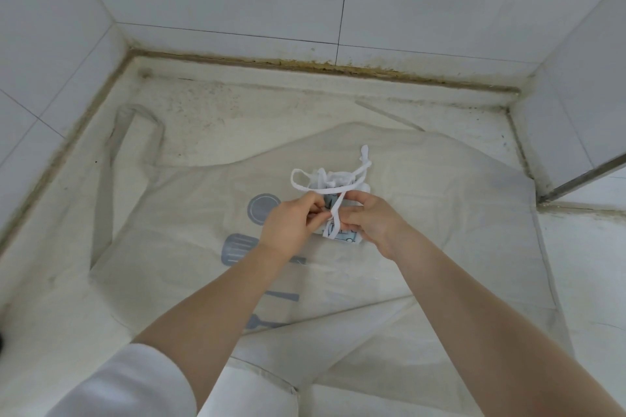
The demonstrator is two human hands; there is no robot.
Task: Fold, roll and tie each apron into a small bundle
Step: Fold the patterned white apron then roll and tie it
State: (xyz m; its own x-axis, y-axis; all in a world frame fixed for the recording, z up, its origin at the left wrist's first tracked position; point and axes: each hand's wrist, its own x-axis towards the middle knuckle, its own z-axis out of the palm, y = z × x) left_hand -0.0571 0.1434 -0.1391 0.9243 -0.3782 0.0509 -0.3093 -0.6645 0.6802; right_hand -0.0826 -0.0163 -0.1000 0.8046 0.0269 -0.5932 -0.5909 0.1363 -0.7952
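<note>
A white strap [333, 213] is pinched by the left hand [293, 227] and right hand [367, 223] over the bundle [338, 184], on a flat apron [423, 213] spread across the floor [203, 112].

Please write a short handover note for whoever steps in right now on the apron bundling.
Left hand: pinches the white tie strap at the crossing over the bundle.
Right hand: pinches the same strap from the other side.
The small rolled apron bundle sits between both hands, on top of a large beige apron spread flat on the floor.
Done: the small apron is folded and rolled, and the strap is wrapped around it.
Left: finish the knot, with loose strap loops still free; then fold, roll and tie the beige apron.
</note>
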